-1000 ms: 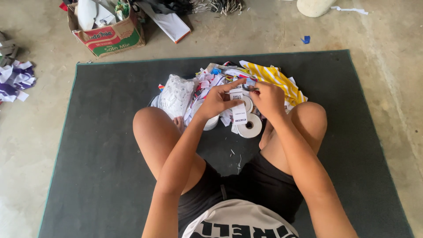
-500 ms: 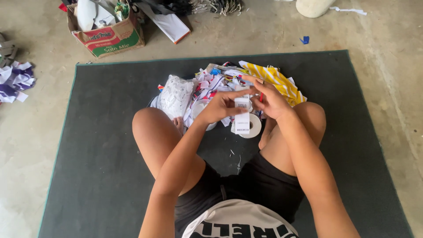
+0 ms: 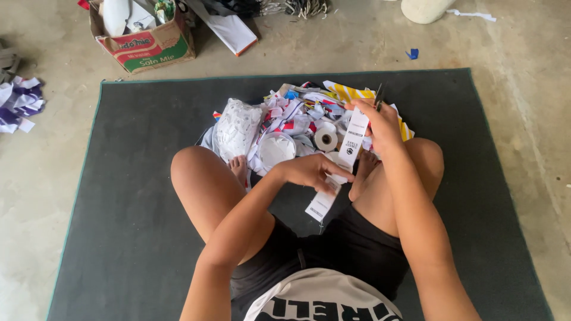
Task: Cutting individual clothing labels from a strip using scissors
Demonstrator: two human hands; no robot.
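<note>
I sit cross-legged on a dark grey mat [image 3: 119,238] with a long white paper strip [image 3: 342,160] stretched slantwise between my hands. My left hand [image 3: 312,170] pinches the strip at its lower part, fingers pressed together on the paper, and the loose end hangs down past it toward my lap. My right hand [image 3: 380,122] is clamped on the strip's far end, and a thin dark tool [image 3: 378,96] pokes up out of the same grip; I cannot tell what kind of tool it is.

Just beyond my knees lies a heap of paper scraps [image 3: 297,113], white with red, blue and yellow bits. In it sit a white roll of tape [image 3: 325,139], just left of the strip, a round white lid-like piece [image 3: 276,148] and a crumpled white patterned bag [image 3: 237,128] at the left. My bare toes [image 3: 239,166] show at the heap's near edge. The strip itself covers part of the heap.

Far left, off the mat on the concrete floor [image 3: 523,89], stands an open cardboard box [image 3: 146,44] with things in it. A small pile of purple and white scraps [image 3: 21,104] lies at the left edge, and a tiny blue scrap [image 3: 413,53] lies far right.
</note>
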